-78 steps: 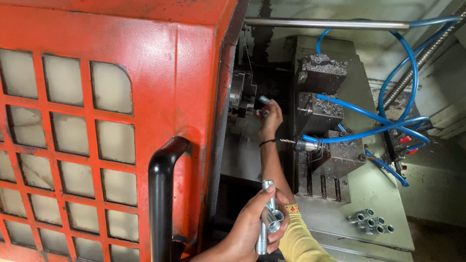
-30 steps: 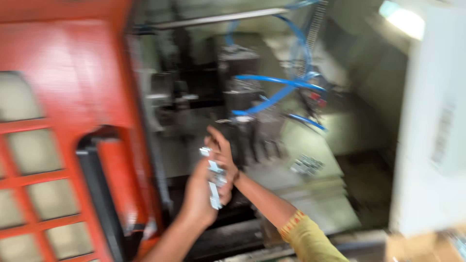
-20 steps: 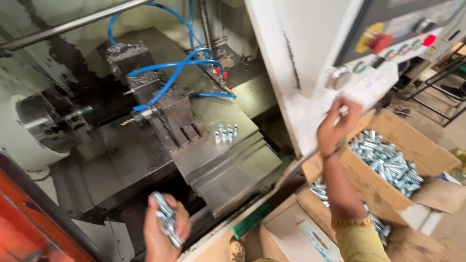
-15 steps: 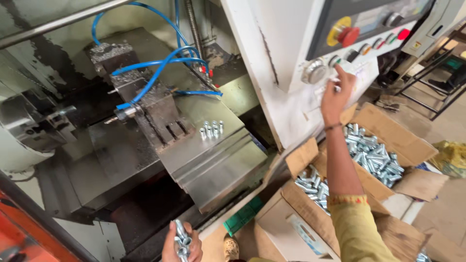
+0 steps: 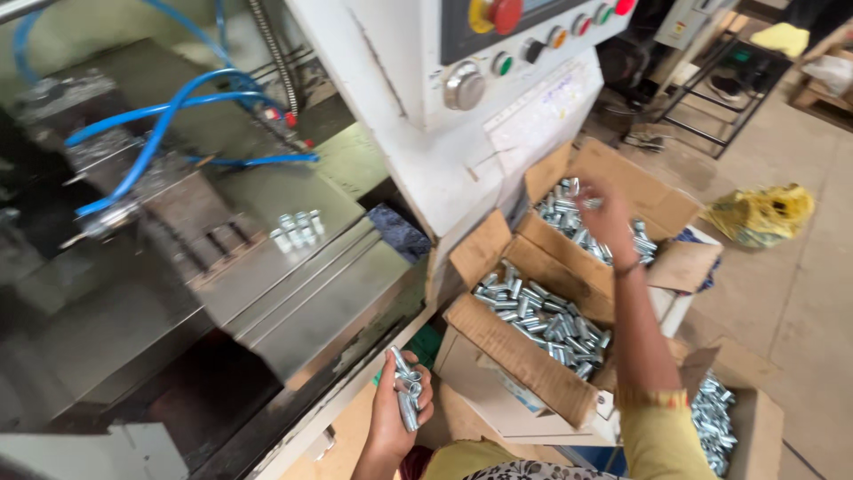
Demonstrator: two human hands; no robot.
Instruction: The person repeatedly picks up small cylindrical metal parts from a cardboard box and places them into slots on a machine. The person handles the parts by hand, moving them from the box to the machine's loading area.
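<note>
- Your left hand (image 5: 397, 411) is closed around a shiny metal tool (image 5: 405, 388) near the machine's grey edge.
- Your right hand (image 5: 606, 213) hovers with loose fingers over the cardboard box (image 5: 656, 206) full of small cylindrical steel parts (image 5: 569, 200).

- Left hand (image 5: 397, 411): raised low in view, forearm upright, fingers curled closed around a grip, thumb on top.
- Right hand (image 5: 606, 213): arm extended forward and fully outstretched, yellow sleeve at elbow, fingers spread downward, blurred.
</note>
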